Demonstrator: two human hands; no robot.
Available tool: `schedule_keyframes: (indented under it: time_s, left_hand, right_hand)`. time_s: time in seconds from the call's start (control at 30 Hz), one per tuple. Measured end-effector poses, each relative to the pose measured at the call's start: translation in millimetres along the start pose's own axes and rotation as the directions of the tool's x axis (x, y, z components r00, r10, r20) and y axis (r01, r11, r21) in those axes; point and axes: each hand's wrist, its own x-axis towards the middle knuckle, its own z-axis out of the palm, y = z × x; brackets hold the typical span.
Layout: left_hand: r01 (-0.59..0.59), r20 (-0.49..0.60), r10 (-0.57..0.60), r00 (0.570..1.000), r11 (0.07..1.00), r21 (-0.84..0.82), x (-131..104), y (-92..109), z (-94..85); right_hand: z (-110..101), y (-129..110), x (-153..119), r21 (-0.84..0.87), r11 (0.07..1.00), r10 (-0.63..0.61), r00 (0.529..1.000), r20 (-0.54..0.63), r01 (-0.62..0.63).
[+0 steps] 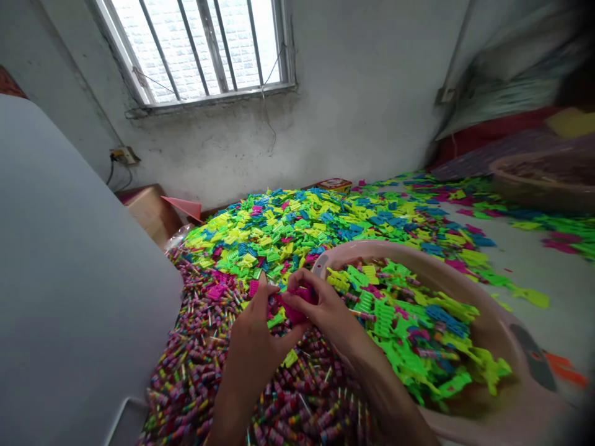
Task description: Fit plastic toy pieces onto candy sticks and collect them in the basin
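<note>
Head view: hands (253,337) (332,314) grip a magenta piece (294,314) above littered floor (506,254), barred window (199,49) beyond.

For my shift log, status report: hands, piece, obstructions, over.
Right hand: grip on magenta piece. Left hand: alongside, contact unclear. Pink basin close at right; nothing visibly blocking.

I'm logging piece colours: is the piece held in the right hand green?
No, the piece in the right hand is bright pink.

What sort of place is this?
Looks like a small makeshift workroom, possibly in a home: plastic pieces heaped by the wall, a mass of small multicoloured tubes, and a pink tub holding some of both.
</note>
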Motion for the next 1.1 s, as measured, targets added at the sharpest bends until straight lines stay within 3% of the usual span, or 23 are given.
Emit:
schedule_keyframes:
  time_s: [0.23, 0.43, 0.7, 0.83, 0.97, 1.1]
  left_hand:
    - [0.036, -0.022, -0.039, 0.999, 0.992, -0.124, 2.4, 4.5, -1.1]
    - [-0.015, -0.014, 0.013, 1.0, 0.992, -0.124, 2.1, 7.6, -4.5]
    - [-0.057, -0.013, 0.055, 0.998, 0.964, -0.259, 5.2, 10.2, -11.8]
    - [0.052, -0.044, -0.074, 0.996, 0.923, -0.381, 4.9, 8.8, -14.8]
    - [0.2, -0.037, -0.263, 0.964, 0.81, -0.551, 3.7, 10.7, -13.8]
    - [0.203, -0.037, -0.276, 0.961, 0.786, -0.583, 4.1, 10.8, -12.7]
  right_hand:
    - [-1.3, 2.3, 3.3, 0.004, 0.999, -0.043, 0.998, -0.047, 0.044]
    - [0.4, -0.4, 3.5, -0.014, 0.996, -0.088, 0.992, -0.088, 0.087]
    - [0.5, -0.1, 3.9, -0.055, 0.992, -0.119, 0.99, -0.082, 0.114]
    - [3.9, -4.2, 2.2, -0.024, 0.994, -0.108, 0.993, -0.053, 0.106]
    - [4.5, -7.3, 0.3, -0.024, 0.994, -0.104, 0.993, -0.047, 0.103]
    - [3.0, -9.0, -1.1, -0.043, 0.993, -0.111, 0.993, -0.024, 0.11]
